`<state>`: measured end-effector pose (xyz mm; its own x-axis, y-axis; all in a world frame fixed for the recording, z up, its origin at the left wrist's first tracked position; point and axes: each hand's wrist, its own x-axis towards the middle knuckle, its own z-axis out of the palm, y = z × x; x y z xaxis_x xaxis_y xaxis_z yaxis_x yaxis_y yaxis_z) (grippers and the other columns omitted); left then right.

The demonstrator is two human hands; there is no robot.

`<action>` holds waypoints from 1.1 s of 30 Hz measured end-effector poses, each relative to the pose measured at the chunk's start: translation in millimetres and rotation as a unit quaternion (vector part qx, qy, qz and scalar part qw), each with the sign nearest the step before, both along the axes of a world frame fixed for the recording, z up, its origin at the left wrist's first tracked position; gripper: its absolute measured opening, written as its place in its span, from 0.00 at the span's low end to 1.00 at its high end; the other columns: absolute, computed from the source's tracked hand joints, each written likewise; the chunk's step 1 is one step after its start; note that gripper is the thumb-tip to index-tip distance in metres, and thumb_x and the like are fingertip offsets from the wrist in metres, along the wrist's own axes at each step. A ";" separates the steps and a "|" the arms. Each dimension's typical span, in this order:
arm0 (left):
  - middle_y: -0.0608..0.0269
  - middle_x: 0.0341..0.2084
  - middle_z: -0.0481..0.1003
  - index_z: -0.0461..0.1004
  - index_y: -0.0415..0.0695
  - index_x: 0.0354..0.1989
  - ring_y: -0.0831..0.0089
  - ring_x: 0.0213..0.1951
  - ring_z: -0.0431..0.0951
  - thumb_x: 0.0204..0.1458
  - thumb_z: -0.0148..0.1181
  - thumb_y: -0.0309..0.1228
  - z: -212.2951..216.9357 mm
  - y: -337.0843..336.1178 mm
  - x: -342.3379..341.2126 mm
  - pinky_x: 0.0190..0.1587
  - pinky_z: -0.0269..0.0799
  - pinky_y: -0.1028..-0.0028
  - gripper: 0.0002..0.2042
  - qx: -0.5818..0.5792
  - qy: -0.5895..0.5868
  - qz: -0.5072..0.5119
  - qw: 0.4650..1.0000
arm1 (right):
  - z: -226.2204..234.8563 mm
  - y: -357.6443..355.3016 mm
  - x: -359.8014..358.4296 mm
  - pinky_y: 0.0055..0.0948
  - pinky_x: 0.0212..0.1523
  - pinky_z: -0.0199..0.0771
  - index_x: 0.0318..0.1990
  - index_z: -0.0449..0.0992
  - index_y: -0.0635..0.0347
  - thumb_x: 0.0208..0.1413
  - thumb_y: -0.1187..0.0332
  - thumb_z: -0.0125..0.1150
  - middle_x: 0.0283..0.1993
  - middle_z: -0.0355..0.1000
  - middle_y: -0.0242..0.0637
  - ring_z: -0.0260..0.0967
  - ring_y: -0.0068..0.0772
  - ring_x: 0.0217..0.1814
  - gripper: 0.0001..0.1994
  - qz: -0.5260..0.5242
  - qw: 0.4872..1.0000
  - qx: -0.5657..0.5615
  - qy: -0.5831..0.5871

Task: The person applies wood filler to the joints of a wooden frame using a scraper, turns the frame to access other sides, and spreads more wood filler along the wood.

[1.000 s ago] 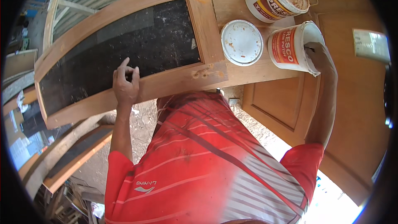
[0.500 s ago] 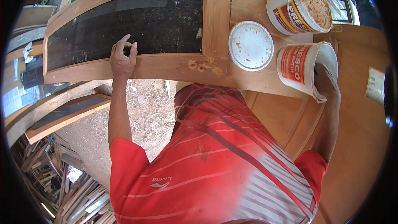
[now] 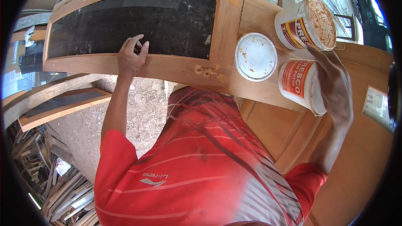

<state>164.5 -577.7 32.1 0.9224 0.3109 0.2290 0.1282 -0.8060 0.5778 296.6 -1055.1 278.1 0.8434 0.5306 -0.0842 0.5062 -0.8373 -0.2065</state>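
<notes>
My left hand rests on the near rail of a wooden framed panel with a dark inset. Its fingers curl loosely, thumb and fingertips apart, nothing between them. My right hand, smeared by motion, is over the mouth of the nearer white bucket with a red label. Its fingers point toward the farther white bucket, whose top is caked with orange-brown putty. Whether those fingers hold anything is unclear. A round white lid, spotted with putty, lies left of the buckets.
Orange-brown putty patches mark the panel's near right corner. A brown wooden door stands at the right. Scrap wood strips pile up at the lower left, and another framed panel sits below the bench at left.
My right hand has come out of the nearer bucket and moved up toward the farther one. My left hand keeps its place on the rail. The whole view has shifted slightly.
</notes>
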 end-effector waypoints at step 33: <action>0.64 0.27 0.74 0.81 0.41 0.51 0.69 0.28 0.75 0.55 0.69 0.34 4.6 13.9 6.3 0.34 0.74 0.69 0.17 -0.075 0.011 -0.054 0.996 | -165.0 170.8 166.1 0.48 0.50 0.78 0.45 0.83 0.59 0.57 0.78 0.54 0.43 0.79 0.50 0.78 0.52 0.48 0.13 0.144 0.944 -0.291 -0.064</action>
<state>170.8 -563.9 36.8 0.9566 0.2382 0.1676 0.0586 -0.7212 0.6902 462.6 -884.4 113.1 0.6947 0.6344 -0.3389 0.7193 -0.6143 0.3244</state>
